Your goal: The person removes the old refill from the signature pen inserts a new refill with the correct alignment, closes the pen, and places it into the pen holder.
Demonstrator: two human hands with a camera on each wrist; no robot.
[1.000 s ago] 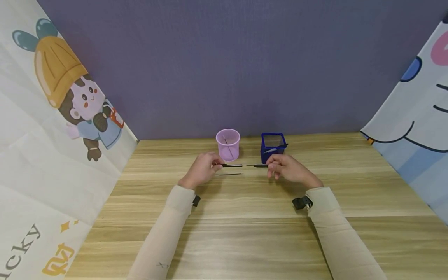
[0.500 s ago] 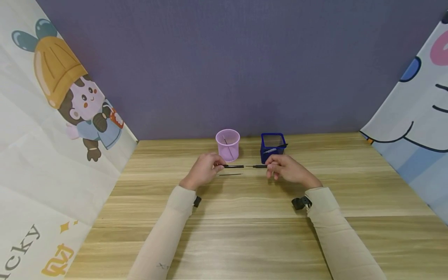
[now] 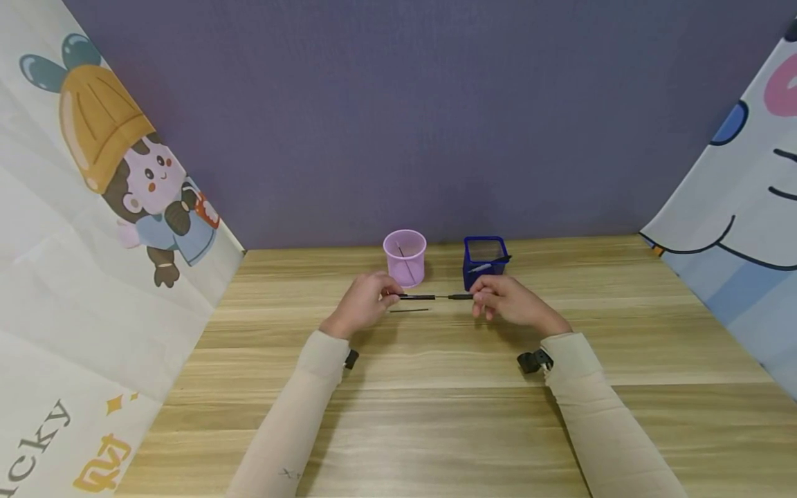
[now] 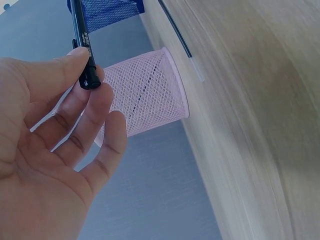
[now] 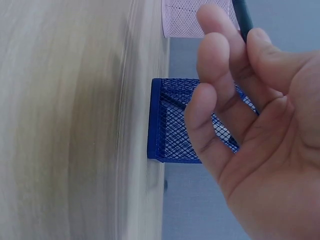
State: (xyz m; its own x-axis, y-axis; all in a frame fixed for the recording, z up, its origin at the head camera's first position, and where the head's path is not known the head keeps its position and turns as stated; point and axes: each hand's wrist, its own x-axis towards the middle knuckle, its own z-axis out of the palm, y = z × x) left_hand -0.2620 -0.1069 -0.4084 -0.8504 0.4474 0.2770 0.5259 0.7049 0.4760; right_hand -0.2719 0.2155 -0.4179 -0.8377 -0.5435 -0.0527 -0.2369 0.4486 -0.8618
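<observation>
My left hand (image 3: 366, 299) pinches a black pen barrel (image 3: 418, 297) between thumb and fingers; its clip and white lettering show in the left wrist view. Opposite it, my right hand (image 3: 513, 301) pinches a dark pen part (image 3: 461, 297), from which a thin rod points left. In the head view the rod's tip meets the barrel's end, and the two pieces lie in one line above the table. Whether the tip is inside the barrel cannot be told. Just in front on the wood lies a pen refill (image 4: 176, 29), dark with a clear end.
Behind the left hand stands a pink mesh cup (image 3: 395, 268) with a thin dark stick leaning inside. A square blue mesh holder (image 5: 154, 120) with pens in it stands behind the right hand. A grey-purple panel (image 3: 436, 138) rises at the table's back edge.
The gap between the two pen pieces has closed: my right hand has moved slightly left and my left hand slightly right. The refill and both holders have stayed put.
</observation>
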